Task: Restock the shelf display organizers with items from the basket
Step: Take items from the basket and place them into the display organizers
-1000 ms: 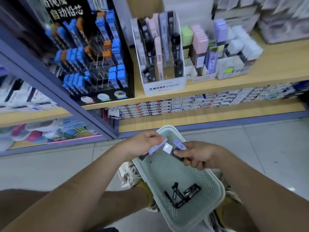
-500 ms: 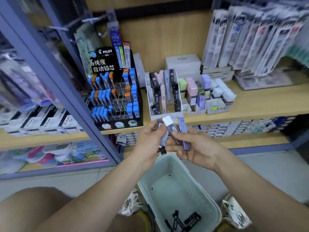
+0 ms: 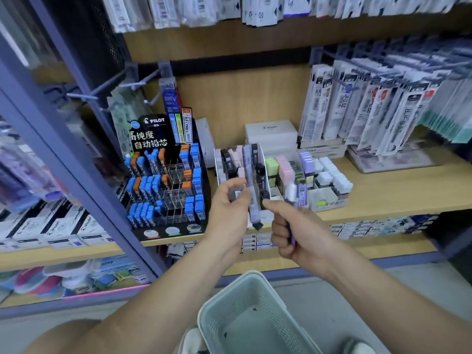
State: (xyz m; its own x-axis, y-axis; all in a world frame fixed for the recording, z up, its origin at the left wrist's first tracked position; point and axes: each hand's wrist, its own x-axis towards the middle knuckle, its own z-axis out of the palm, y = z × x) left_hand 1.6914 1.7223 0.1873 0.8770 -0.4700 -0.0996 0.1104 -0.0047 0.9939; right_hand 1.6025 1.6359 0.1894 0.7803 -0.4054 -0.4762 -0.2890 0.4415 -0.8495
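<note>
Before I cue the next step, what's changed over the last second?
Both hands rose from over the basket up to the white organizer on the shelf. The left hand still grips a lilac stick; the right hand still holds a lilac and white pair. Nothing was let go; the basket stays below.

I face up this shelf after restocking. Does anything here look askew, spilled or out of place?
Nothing looks spilled or damaged. The black Pilot lead display looks patchy: several clear slots in its middle stand empty, and some blue and orange cases lean at angles.
</note>
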